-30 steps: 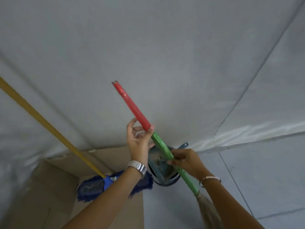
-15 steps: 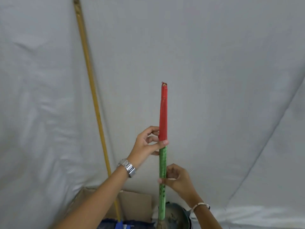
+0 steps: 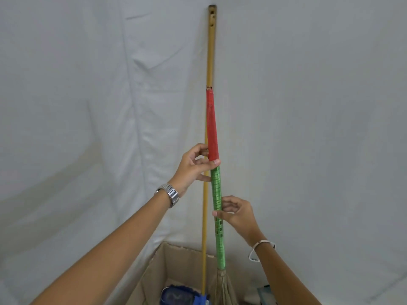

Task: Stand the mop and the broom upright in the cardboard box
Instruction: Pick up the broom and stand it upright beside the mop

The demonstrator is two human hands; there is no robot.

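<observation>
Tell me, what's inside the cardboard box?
Inside the cardboard box sit the mop's blue head and the broom's straw bristles, both handles upright. The box's bottom lies outside the picture.

A staged recording corner: plain white cloth backdrop (image 3: 88, 106) hung all around

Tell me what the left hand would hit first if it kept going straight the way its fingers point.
Past the broom handle it grips, the left hand would probably meet the white backdrop sheet; the mop pole stands close behind, but depth is unclear.
</observation>
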